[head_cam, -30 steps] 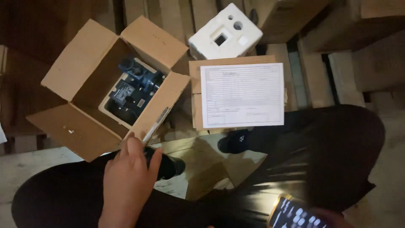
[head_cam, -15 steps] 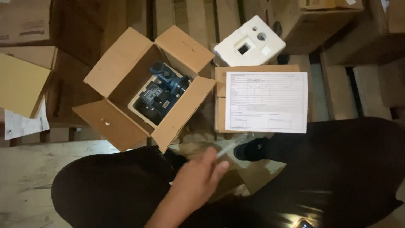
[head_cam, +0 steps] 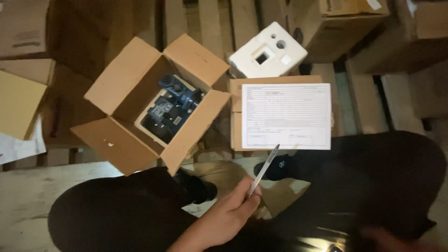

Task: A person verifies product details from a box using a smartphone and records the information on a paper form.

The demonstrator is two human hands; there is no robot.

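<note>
Matt brown cardboard box [head_cam: 140, 105], smooth white paper form [head_cam: 285, 115], matt white foam block [head_cam: 267, 50], glossy plastic pen [head_cam: 263, 170]

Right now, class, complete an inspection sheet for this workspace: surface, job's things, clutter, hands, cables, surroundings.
Surface: wooden pallet slats and a pale board.
Job's things: pen; printed form lying on a flat carton.
Clutter: open cardboard box holding a dark blue device; white foam insert.
Hands: left hand has the pen in its grip, tip just below the form; right hand out of view.
Cables: nothing seen.
Surroundings: more cartons; dim light.
</note>
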